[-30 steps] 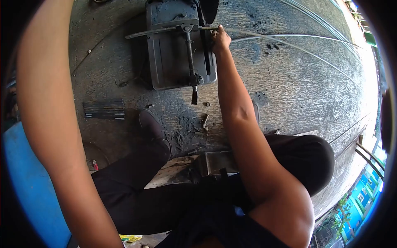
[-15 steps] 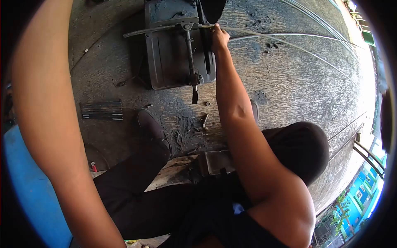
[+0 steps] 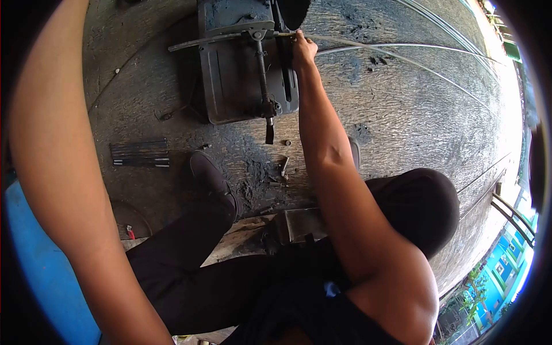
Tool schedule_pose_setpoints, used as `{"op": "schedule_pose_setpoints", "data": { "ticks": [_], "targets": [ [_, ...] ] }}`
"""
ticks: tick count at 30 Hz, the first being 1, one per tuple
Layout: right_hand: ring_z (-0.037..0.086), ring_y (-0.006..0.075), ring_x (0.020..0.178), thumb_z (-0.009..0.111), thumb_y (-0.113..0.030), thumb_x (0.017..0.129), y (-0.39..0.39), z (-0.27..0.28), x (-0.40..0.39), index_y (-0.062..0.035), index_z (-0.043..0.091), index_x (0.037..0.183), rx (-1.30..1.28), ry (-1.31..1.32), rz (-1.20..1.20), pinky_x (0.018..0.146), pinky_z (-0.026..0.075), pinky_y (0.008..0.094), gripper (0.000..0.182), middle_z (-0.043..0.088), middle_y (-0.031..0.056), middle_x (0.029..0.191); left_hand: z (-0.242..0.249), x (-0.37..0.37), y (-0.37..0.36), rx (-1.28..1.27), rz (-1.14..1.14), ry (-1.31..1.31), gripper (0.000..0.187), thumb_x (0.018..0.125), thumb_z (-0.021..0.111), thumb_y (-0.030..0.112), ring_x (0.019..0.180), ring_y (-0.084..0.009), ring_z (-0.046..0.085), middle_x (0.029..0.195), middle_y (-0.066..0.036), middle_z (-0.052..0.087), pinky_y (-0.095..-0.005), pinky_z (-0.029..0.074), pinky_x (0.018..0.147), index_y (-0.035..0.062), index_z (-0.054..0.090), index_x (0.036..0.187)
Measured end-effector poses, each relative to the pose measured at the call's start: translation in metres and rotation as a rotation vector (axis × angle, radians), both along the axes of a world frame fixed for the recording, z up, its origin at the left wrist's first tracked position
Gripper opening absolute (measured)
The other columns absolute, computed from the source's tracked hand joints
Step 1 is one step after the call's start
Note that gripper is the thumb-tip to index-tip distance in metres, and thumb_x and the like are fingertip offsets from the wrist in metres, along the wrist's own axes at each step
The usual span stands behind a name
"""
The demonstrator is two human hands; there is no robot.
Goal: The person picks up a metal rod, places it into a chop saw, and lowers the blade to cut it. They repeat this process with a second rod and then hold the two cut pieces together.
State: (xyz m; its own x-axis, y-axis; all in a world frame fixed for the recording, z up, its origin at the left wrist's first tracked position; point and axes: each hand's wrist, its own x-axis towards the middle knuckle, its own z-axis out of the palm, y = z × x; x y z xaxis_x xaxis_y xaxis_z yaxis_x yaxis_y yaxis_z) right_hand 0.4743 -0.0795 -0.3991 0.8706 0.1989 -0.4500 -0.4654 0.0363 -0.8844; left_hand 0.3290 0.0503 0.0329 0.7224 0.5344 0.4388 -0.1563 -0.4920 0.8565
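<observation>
My right hand (image 3: 304, 49) is closed round a long thin metal rod (image 3: 402, 60), just right of a dark cutting machine (image 3: 221, 89). The rod passes through the clamp (image 3: 258, 35) on the machine, and its left end sticks out beyond it. A dark round blade (image 3: 294, 11) shows just above my right hand, close to the fingers. The clamp's threaded screw (image 3: 264, 72) points toward my feet. My left arm (image 3: 63, 132) reaches up along the left side, and its hand is outside the frame.
Short dark rods (image 3: 140, 153) lie in a row left of my shoe (image 3: 207, 171). More long rods (image 3: 443, 29) extend at the upper right. Small metal pieces (image 3: 284, 166) and black debris lie between my feet. Something blue (image 3: 46, 253) stands at the lower left.
My left arm has shifted slightly left. The machine and rod appear slightly higher and further left in the view. My right hand keeps its hold.
</observation>
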Motion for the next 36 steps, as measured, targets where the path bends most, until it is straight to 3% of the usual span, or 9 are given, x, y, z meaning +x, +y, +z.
{"op": "schedule_pose_setpoints", "data": {
  "ticks": [14, 20, 22, 27, 30, 31, 32, 34, 36],
  "targets": [
    [0.062, 0.0241, 0.078, 0.069, -0.032, 0.091, 0.002, -0.01, 0.003, 0.0154, 0.063, 0.097, -0.035, -0.014, 0.023, 0.073, 0.05, 0.0376, 0.048, 0.067, 0.018, 0.087, -0.01, -0.003, -0.007, -0.018, 0.018, -0.022, 0.03, 0.092, 0.049, 0.032, 0.086, -0.0186, 0.066, 0.097, -0.006, 0.068, -0.0341, 0.052, 0.081, 0.0083, 0.063, 0.103],
    [0.056, 0.0146, 0.062, 0.069, -0.03, 0.09, -0.005, 0.013, -0.003, 0.0074, 0.064, 0.09, 0.153, 0.056, -0.031, 0.057, 0.045, 0.0304, 0.038, 0.063, 0.0115, 0.076, -0.005, -0.009, -0.017, -0.014, 0.029, -0.033, 0.031, 0.092, 0.048, 0.032, 0.087, -0.0186, 0.066, 0.098, -0.006, 0.068, -0.0342, 0.052, 0.082, 0.0084, 0.063, 0.105],
    [0.048, 0.0107, 0.051, 0.07, -0.027, 0.09, -0.013, 0.019, 0.001, 0.0012, 0.061, 0.083, 0.309, 0.407, -0.138, 0.047, 0.038, 0.0268, 0.03, 0.058, 0.0059, 0.068, 0.002, -0.01, -0.027, -0.001, 0.027, -0.035, 0.031, 0.092, 0.048, 0.032, 0.087, -0.0186, 0.066, 0.098, -0.006, 0.068, -0.0342, 0.052, 0.082, 0.0085, 0.063, 0.105],
    [0.049, 0.0106, 0.047, 0.065, -0.013, 0.09, -0.021, 0.025, -0.014, -0.0014, 0.061, 0.082, 0.262, 0.184, -0.062, 0.044, 0.038, 0.0257, 0.015, 0.056, 0.002, 0.062, 0.018, 0.006, -0.071, 0.124, 0.082, -0.004, 0.032, 0.093, 0.047, 0.031, 0.094, -0.0186, 0.065, 0.106, -0.008, 0.066, -0.0357, 0.051, 0.087, 0.0088, 0.06, 0.111],
    [0.059, 0.0162, 0.057, 0.063, -0.009, 0.085, -0.024, 0.002, -0.018, 0.0031, 0.07, 0.091, 0.26, 0.121, -0.056, 0.055, 0.046, 0.0299, 0.015, 0.065, 0.0076, 0.071, 0.004, -0.01, -0.095, 0.186, 0.104, 0.028, 0.035, 0.095, 0.046, 0.03, 0.109, -0.0212, 0.06, 0.122, -0.012, 0.06, -0.0382, 0.047, 0.095, 0.0083, 0.056, 0.12],
    [0.067, 0.0221, 0.074, 0.064, -0.011, 0.082, -0.019, -0.017, -0.018, 0.0022, 0.074, 0.1, 0.071, 0.064, -0.06, 0.071, 0.052, 0.0337, 0.024, 0.072, 0.0129, 0.083, 0.0, -0.018, -0.088, 0.162, 0.053, 0.045, 0.037, 0.097, 0.047, 0.03, 0.118, -0.0238, 0.056, 0.131, -0.014, 0.056, -0.0393, 0.044, 0.1, 0.0077, 0.054, 0.125],
    [0.07, 0.027, 0.088, 0.062, -0.012, 0.079, -0.015, -0.024, -0.02, 0.0014, 0.074, 0.103, 0.036, 0.088, -0.111, 0.084, 0.052, 0.0353, 0.03, 0.074, 0.0178, 0.093, -0.011, -0.012, -0.061, -0.15, 0.116, 0.039, 0.042, 0.101, 0.043, 0.02, 0.128, -0.029, 0.051, 0.144, -0.013, 0.045, -0.0468, 0.046, 0.106, 0.0005, 0.047, 0.138],
    [0.071, 0.0297, 0.089, 0.058, -0.011, 0.077, -0.012, -0.024, -0.023, 0.0021, 0.074, 0.103, -0.033, 0.077, -0.152, 0.086, 0.053, 0.0364, 0.033, 0.073, 0.0205, 0.094, -0.017, -0.017, -0.076, -0.085, 0.097, -0.024, 0.036, 0.098, 0.042, 0.016, 0.13, -0.0323, 0.049, 0.144, -0.016, 0.044, -0.0535, 0.044, 0.107, 0.0002, 0.052, 0.129],
    [0.071, 0.0307, 0.09, 0.056, -0.01, 0.076, -0.012, -0.015, -0.025, 0.0021, 0.074, 0.103, -0.033, 0.099, -0.181, 0.087, 0.053, 0.037, 0.035, 0.073, 0.0213, 0.094, -0.023, -0.023, -0.084, 0.007, 0.077, -0.005, 0.036, 0.097, 0.041, 0.016, 0.129, -0.0306, 0.049, 0.143, -0.017, 0.044, -0.0516, 0.046, 0.105, 0.0005, 0.052, 0.128]
  ]
}}
